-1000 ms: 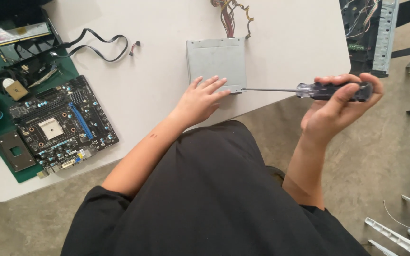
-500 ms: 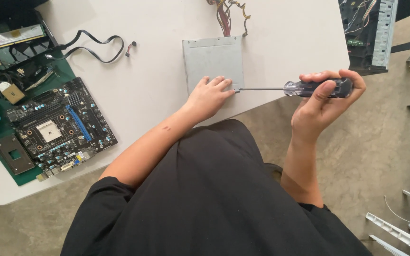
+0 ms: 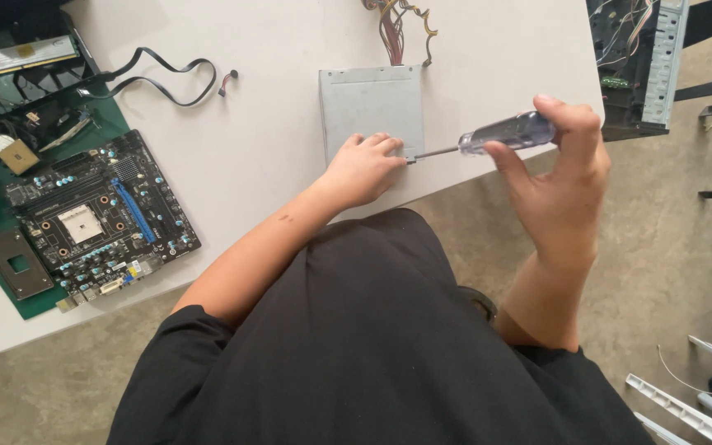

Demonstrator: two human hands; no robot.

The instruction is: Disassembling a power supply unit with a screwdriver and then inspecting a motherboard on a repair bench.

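A white surface (image 3: 249, 156) stands over a bare concrete floor (image 3: 669, 247), seen from above the person's black shirt. The left hand (image 3: 363, 169) lies flat on the near edge of a grey metal box (image 3: 371, 107), its fingers loosely spread and pressing down rather than gripping anything. The right hand (image 3: 558, 177), out past the edge of the surface, is closed around the clear handle of a screwdriver (image 3: 488, 136); the thin shaft runs level from that hand to the near right corner of the box, its tip meeting the box just beside the left hand's fingertips. A bundle of coloured wires (image 3: 397, 25) leaves the far side of the box. Well to the left of the left hand a dark motherboard (image 3: 100, 218) rests on a green mat (image 3: 10, 272), with a black flat cable (image 3: 166, 78) beyond it. Beyond the right hand stands an open computer case (image 3: 640, 58).
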